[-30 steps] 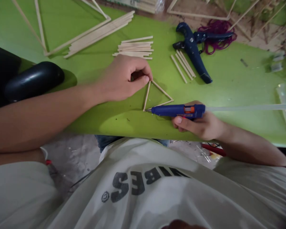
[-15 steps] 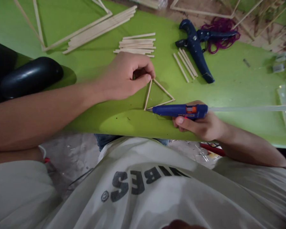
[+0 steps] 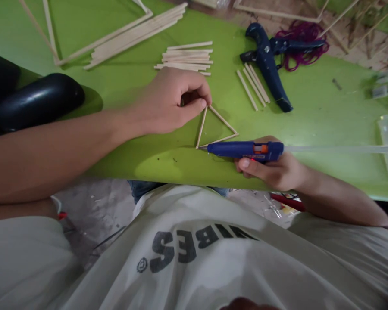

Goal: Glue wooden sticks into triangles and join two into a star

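Observation:
A small triangle of thin wooden sticks point(image 3: 222, 120) lies flat on the green table point(image 3: 310, 116). My left hand point(image 3: 171, 101) pinches the triangle's top corner between thumb and fingers. My right hand point(image 3: 273, 170) is wrapped round a blue glue gun point(image 3: 242, 149) lying level, with a clear glue stick trailing off to the right. The gun's nozzle tip touches the triangle's lower left corner.
A pile of short sticks point(image 3: 186, 58) and three more sticks point(image 3: 254, 86) lie behind the triangle. A second dark blue glue gun point(image 3: 268, 64) rests by purple yarn point(image 3: 302, 45). Long sticks point(image 3: 136, 36) and a large stick frame sit far left. A black rounded object point(image 3: 39, 101) is at left.
Both hands, the triangle and the glue gun keep their places relative to each other. Only the view has shifted slightly.

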Demonstrator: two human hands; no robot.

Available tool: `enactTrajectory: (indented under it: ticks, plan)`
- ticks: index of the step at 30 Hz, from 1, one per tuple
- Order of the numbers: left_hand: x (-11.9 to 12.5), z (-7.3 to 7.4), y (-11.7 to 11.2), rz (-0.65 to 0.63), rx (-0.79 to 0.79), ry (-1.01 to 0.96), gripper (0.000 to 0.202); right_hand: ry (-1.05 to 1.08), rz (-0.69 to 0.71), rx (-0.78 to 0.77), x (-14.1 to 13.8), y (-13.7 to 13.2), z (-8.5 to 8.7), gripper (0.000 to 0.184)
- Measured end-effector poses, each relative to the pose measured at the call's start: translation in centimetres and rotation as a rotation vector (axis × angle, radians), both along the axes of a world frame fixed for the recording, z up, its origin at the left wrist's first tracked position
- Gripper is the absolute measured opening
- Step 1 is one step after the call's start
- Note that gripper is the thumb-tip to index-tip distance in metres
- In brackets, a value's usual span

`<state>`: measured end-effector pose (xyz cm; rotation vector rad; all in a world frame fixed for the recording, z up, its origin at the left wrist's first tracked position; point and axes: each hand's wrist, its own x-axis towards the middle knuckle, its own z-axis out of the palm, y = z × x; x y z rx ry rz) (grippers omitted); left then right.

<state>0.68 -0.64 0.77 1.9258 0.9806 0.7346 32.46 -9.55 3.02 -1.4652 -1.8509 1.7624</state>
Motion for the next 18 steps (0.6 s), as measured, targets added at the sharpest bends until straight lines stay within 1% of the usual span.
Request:
enactTrajectory:
  ticks: [2, 7, 10, 14, 18]
  plan:
    - [0.05, 0.03, 0.02, 0.004, 0.007, -0.002, 0.014, -0.017, 0.028, 0.017, -0.04, -0.03, 0.03, 0.066]
    - [0.06, 0.14, 0.03, 0.002, 0.002, 0.012, 0.013, -0.035, 0.021, 0.018, -0.08, -0.08, 0.18, 0.067]
    - [0.01, 0.04, -0.01, 0.003, 0.000, 0.022, 0.012, -0.021, 0.027, 0.012, -0.01, -0.09, 0.22, 0.065]
    - [-0.01, -0.15, -0.02, -0.009, 0.007, -0.022, 0.011, -0.008, 0.038, 0.036, 0.06, -0.11, 0.19, 0.063]
    - [-0.05, 0.11, 0.06, -0.016, -0.002, 0.002, 0.013, 0.006, 0.052, 0.047, 0.10, -0.05, 0.18, 0.061]
